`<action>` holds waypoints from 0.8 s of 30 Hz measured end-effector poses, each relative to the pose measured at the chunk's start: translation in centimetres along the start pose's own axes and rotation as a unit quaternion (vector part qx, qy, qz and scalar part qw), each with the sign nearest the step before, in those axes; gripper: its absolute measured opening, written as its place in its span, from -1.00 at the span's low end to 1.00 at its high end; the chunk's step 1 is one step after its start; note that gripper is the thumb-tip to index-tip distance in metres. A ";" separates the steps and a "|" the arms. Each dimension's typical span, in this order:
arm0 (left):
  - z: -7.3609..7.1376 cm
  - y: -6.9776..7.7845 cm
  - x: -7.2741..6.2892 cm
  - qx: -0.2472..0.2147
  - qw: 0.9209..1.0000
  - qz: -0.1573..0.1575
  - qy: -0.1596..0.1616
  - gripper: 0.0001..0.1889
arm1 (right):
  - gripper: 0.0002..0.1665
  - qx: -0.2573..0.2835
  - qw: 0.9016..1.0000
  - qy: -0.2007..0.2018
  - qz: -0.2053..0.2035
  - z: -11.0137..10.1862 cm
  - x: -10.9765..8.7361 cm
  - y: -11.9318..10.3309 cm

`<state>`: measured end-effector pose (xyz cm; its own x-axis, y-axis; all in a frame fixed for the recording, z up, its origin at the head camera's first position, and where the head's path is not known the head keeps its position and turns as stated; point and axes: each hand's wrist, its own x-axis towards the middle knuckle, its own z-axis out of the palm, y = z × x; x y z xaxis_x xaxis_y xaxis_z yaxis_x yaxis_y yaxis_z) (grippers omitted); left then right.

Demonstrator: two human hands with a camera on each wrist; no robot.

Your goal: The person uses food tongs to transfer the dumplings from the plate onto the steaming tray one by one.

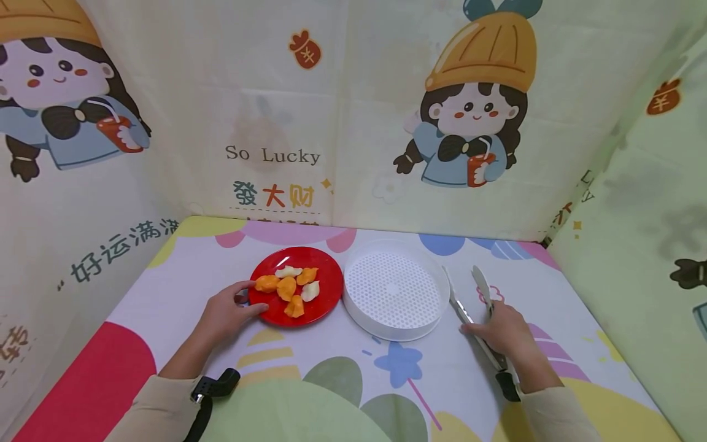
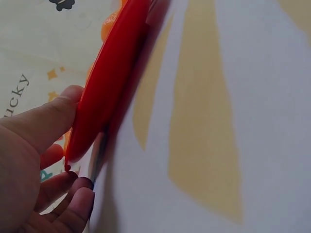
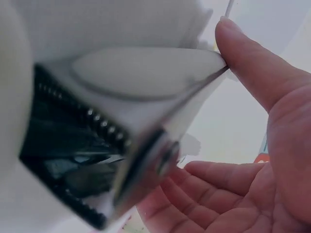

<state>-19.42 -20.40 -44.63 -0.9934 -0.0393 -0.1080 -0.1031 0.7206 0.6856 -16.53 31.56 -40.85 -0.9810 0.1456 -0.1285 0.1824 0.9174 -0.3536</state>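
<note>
My left hand (image 1: 229, 316) holds the left rim of a round red plate (image 1: 326, 307), its thumb against the rim and the other fingers curled nearby in the left wrist view. Orange dumpling-shaped pieces (image 1: 286, 288) and two white ones (image 1: 310, 291) lie on that plate. On the right, my right hand (image 1: 505, 331) grips metal tongs (image 1: 486, 347) around their arms, with the thumb on the left arm. The tongs' tips are spread apart and point away from me. Close up in the right wrist view, the hinge end of the tongs (image 3: 146, 73) looms large and blurred.
Between plate and tongs stands a white round steamer tray (image 1: 359, 310) with a perforated base, right beside the plate. A patterned cloth (image 1: 331, 341) covers the table. Printed fabric walls (image 1: 364, 123) enclose its back and sides.
</note>
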 end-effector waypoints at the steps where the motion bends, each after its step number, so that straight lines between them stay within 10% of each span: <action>1: 0.0 0.0 0.0 0.000 1.000 -0.001 0.000 -0.21 | 0.01 0.000 1.000 -0.003 0.005 0.0 0.0 -0.1; 24: 0.0 -0.4 0.2 -0.017 1.000 -0.015 -0.013 -0.15 | -0.08 0.054 0.994 0.078 -0.050 -2.6 -0.7 0.6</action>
<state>-19.53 -20.74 -44.91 -0.9881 -0.0426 -0.1477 -0.1355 0.6955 0.7056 -15.91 32.95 -38.50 -0.9914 0.1189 0.0555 0.0808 0.8866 -0.4553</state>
